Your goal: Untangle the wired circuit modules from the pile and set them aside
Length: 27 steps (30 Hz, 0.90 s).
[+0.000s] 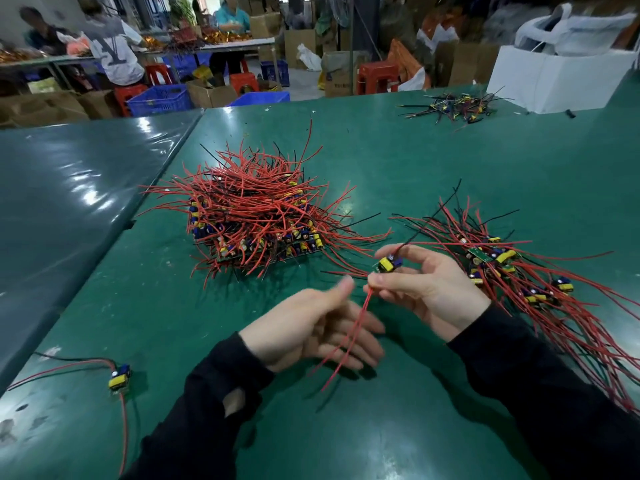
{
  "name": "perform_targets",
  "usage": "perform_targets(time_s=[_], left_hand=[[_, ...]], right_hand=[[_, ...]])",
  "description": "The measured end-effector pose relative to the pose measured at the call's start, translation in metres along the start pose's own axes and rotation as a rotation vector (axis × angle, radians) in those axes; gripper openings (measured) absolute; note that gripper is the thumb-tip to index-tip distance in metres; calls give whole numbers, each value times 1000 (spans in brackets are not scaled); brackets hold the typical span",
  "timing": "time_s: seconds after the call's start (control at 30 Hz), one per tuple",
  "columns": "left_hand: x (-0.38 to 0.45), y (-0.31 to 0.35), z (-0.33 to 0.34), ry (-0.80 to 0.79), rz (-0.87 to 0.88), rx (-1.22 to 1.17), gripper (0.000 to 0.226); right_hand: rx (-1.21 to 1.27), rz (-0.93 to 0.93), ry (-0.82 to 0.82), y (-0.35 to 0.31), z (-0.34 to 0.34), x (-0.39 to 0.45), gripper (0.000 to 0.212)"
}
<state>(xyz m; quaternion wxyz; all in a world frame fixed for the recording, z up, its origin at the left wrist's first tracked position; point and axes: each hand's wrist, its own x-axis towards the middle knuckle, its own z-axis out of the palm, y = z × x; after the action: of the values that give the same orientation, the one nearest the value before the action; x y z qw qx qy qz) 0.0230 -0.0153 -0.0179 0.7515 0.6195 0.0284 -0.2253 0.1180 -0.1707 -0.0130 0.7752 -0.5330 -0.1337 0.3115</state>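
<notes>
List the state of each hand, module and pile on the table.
Right hand: pinching a module.
Held module: lifted, red wires dangling.
Left hand: open, empty.
Big pile: tangled.
Right pile: wires fanned roughly parallel.
Lone module: lying apart, near left.

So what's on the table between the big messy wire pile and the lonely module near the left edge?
Nothing: in the head view, only bare green table lies between the pile and the single module.

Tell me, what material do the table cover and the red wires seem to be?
Table cover: probably glossy green plastic sheet; it shows glare and scuff marks. Red wires: likely flexible plastic-insulated leads; they curve and hold loose bends, with a smooth, matte-looking surface.
</notes>
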Motion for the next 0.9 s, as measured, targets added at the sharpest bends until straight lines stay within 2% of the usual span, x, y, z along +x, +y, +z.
perform_targets(time_s=[0.07,0.1,0.27,0.37,0.63,0.73,0.83,0.9], left_hand=[[8,-2,4,150,160,69,27],[11,-4,6,196,215,81,19],[12,-14,7,396,338,72,17],[9,-17,9,448,370,127,20],[12,-20,9,679,513,410,23],[12,-20,9,674,511,414,23],[11,-17,10,617,495,286,21],[12,-18,11,670,522,300,23]], right_hand=[[-26,-38,6,3,2,-1,37],[-46,-65,14,3,2,0,37],[-127,-103,-26,2,0,-1,29],[-156,-119,-20,3,2,-1,23],[-144,-168,-37,6,8,-4,17],[-138,-184,-24,5,8,-4,19],[-125,-168,-7,3,5,-4,19],[-121,-155,-29,3,6,-5,15]])
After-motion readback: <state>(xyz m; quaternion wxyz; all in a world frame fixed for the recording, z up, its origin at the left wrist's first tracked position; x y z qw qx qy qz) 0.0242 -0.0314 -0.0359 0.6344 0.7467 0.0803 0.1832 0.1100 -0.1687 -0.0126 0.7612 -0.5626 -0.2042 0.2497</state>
